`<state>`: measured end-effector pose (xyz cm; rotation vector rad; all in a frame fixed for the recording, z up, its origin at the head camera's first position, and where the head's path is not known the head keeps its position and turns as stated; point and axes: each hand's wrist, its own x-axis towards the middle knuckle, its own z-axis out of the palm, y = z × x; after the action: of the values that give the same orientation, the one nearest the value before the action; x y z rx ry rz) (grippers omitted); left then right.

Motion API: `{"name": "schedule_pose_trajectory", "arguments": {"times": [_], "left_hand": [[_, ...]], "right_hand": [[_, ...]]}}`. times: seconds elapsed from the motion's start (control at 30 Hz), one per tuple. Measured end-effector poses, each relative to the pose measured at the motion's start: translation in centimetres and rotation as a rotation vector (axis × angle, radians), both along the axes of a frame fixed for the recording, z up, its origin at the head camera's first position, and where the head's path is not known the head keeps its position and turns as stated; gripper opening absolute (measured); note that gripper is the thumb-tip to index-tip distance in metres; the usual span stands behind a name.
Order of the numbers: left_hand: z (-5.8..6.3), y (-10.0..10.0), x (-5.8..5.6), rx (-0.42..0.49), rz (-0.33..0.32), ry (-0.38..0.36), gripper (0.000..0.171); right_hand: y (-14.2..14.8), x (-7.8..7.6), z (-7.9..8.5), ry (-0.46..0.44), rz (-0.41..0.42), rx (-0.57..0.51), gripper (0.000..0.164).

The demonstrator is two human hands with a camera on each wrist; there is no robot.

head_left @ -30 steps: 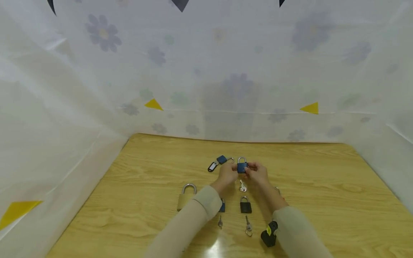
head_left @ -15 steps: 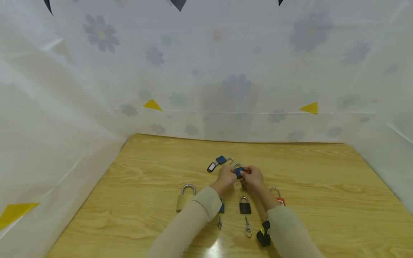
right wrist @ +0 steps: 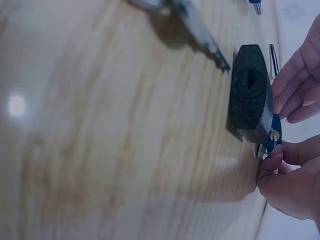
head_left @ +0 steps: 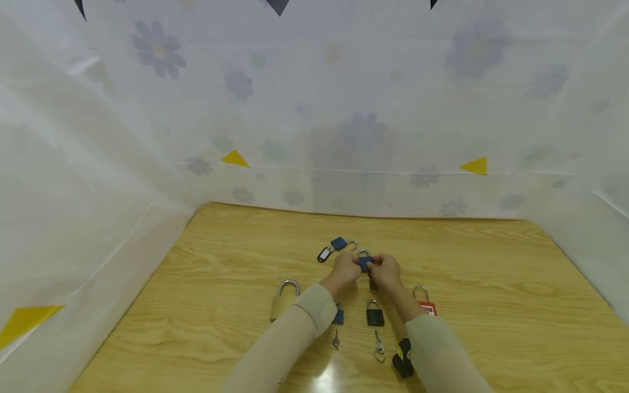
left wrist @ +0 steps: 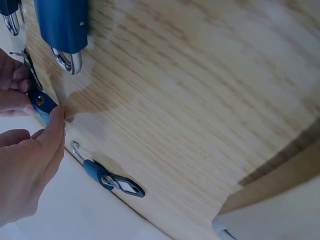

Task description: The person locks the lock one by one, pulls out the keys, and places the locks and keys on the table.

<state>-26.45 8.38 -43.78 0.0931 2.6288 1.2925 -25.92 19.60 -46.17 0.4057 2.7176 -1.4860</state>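
Note:
Both my hands are at a small blue padlock [head_left: 365,263] with a silver shackle, near the far middle of the table. My left hand [head_left: 346,267] holds its left side; my right hand [head_left: 386,270] pinches the right side. In the left wrist view the keyhole end of the padlock [left wrist: 41,101] faces the camera between the fingers of both hands. A small set of keys [head_left: 373,285] is partly hidden beside my right hand. Just left of my left hand lies another blue padlock [head_left: 338,243], its shackle swung open, with a key and a black tag [head_left: 324,254].
A large brass padlock [head_left: 282,305] stands partly behind the left sleeve, which also covers part of a blue padlock [head_left: 338,315]. Closer in are a black padlock [head_left: 375,315], keys [head_left: 379,346], a small key [head_left: 336,340], a red padlock [head_left: 427,307] and a black-and-yellow lock [head_left: 403,360].
The blue padlock between my hands has come down and slightly nearer. My right hand has shifted a little left, covering more of the keys and uncovering the red padlock.

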Motion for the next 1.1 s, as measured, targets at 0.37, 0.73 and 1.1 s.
{"name": "schedule_pose_trajectory", "arguments": {"times": [0.37, 0.73, 1.1], "left_hand": [[1.4, -0.9, 0.2, -0.033, -0.038, 0.067, 0.024], [2.9, -3.8, -3.6, -0.2, 0.069, 0.121, 0.031], [-3.6, -5.4, -7.7, -0.106, -0.066, 0.171, 0.034]], "right_hand": [[-0.4, 0.6, 0.5, 0.277, -0.118, 0.091, 0.024], [-3.2, -0.6, 2.2, -0.03, -0.132, -0.939, 0.045], [-1.9, -14.7, -18.3, -0.097, -0.14, -1.248, 0.059]]}}
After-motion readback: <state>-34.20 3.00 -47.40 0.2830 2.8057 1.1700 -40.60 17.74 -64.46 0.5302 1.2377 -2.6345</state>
